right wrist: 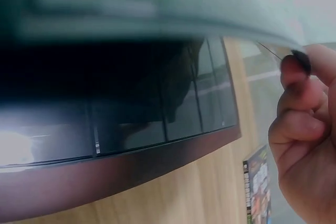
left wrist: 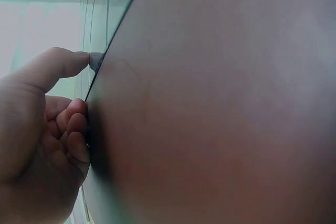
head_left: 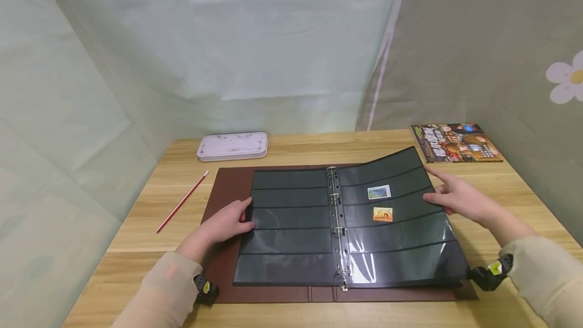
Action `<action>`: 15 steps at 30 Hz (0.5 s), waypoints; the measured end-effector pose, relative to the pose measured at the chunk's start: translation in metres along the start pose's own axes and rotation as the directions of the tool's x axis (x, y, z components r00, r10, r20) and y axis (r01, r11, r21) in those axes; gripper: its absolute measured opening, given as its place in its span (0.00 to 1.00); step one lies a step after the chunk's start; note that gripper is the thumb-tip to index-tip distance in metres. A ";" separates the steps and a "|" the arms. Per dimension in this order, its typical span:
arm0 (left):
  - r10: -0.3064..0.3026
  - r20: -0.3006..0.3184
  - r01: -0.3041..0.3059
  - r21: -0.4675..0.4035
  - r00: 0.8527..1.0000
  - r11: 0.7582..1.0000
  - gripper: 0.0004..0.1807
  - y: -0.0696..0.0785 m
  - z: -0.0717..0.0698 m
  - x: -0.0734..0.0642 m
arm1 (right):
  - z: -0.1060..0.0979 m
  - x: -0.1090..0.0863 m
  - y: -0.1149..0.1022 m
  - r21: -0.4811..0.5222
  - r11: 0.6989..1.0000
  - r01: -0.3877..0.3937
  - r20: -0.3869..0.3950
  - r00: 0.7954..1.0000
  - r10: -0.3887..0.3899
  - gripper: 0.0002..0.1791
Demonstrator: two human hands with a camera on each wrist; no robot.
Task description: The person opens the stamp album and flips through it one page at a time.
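Right hand (head_left: 451, 194) pinches outer edge of glossy black right page (head_left: 410, 232), fingers bent, lifting it into a bow. Left hand (head_left: 227, 222) rests at outer edge of flat left page (head_left: 291, 216), fingers partly curled; cannot tell whether it grips. Maroon ring binder (head_left: 273, 295) lies open mid-table, wood grain showing between its cover and front edge of table (head_left: 136, 262); slim red pencil (head_left: 182, 201) near left edge

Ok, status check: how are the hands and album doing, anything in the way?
Right hand holds right page raised at outer edge; left hand at edge of left page. Album open, two stamps showing. No obstruction seen.
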State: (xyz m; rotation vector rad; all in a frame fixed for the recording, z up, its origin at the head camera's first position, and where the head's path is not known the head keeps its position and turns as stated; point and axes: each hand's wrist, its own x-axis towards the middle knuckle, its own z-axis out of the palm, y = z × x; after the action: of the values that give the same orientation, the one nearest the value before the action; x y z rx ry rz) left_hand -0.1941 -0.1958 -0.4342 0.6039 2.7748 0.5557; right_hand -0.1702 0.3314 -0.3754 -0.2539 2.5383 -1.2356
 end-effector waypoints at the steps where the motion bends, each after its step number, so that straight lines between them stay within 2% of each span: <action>1: 0.002 -0.001 -0.002 0.001 1.000 1.000 0.38 0.000 0.000 0.000 | -0.001 0.000 -0.002 -0.001 1.000 0.002 0.001 1.000 -0.002 0.46; 15: -0.015 0.008 0.016 -0.006 1.000 1.000 0.38 0.000 -0.001 0.001 | -0.012 0.001 -0.028 -0.027 0.999 0.021 0.000 1.000 -0.021 0.45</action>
State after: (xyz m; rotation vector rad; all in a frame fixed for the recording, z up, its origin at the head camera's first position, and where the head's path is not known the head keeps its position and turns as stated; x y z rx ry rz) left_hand -0.1947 -0.1955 -0.4335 0.5816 2.7666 0.5570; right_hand -0.1744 0.3229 -0.3459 -0.2872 2.5600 -1.2103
